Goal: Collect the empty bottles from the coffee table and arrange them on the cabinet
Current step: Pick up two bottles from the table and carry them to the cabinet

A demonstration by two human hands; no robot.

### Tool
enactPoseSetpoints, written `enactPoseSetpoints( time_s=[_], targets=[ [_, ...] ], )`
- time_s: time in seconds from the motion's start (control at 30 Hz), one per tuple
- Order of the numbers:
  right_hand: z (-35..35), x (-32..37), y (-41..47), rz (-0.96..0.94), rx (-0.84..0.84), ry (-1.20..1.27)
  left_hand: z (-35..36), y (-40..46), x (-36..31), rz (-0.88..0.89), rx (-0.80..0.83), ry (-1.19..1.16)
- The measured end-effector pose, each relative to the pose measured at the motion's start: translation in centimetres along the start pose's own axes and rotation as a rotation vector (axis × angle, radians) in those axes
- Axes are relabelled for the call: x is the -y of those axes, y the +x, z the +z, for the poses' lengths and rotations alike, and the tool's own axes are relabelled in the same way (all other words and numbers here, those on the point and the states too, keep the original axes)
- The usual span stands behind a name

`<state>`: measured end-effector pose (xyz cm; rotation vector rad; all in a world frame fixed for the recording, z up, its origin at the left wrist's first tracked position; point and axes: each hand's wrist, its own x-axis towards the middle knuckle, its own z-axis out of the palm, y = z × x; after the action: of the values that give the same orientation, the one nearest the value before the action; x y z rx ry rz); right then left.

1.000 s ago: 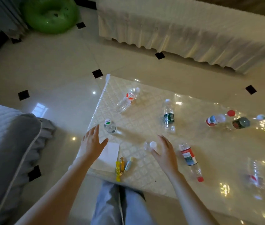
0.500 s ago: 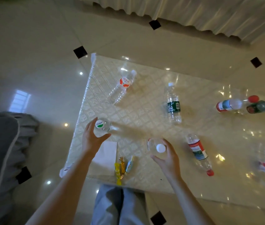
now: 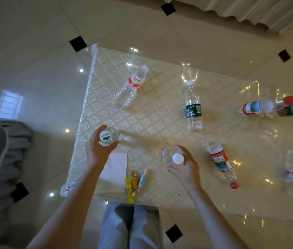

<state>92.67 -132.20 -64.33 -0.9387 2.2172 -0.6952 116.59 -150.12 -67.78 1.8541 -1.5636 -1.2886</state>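
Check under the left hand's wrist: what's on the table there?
A white paper sheet lies flat on the coffee table, beside the candy wrappers. The left hand, gripping the green-labelled bottle, covers the sheet's left edge; anything beneath the sheet is hidden.

The white and green cap label (image 3: 105, 136) of the upright bottle (image 3: 110, 137) held in the left hand (image 3: 98, 150) reads "Cestbon". The red and white label on the lying bottle (image 3: 131, 87) carries red characters too small to read. Print on the other bottle labels is illegible.
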Motion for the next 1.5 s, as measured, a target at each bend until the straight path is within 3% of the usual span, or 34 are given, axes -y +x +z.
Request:
enactPoseSetpoints(
  time_s=[0.47,0.73,0.93,1.13,1.5],
  targets=[
    [-5.3,9.9,-2.7,-0.293,-0.046,0.034,-6.7,-7.2,-8.7,0.192,-0.023,-0.018],
    [-8.4,16.1,-7.6,-0.443,0.030,0.107,-13.7,-16.2,-12.1,0.262,-0.183,-0.027],
    [-7.5,19.1,-12.3,-0.472,0.133,0.113,-19.4,-22.2,-9.0,0.113,-0.385,-0.234],
    [-4.0,23.6,-17.3,-0.562,0.215,0.046,-26.1,-28.0,-4.8,0.102,-0.522,-0.337],
    [5.4,30.9,-27.8,-0.727,0.298,-0.020,-39.4,-34.6,5.0,0.079,-0.541,-0.301]
  ],
)
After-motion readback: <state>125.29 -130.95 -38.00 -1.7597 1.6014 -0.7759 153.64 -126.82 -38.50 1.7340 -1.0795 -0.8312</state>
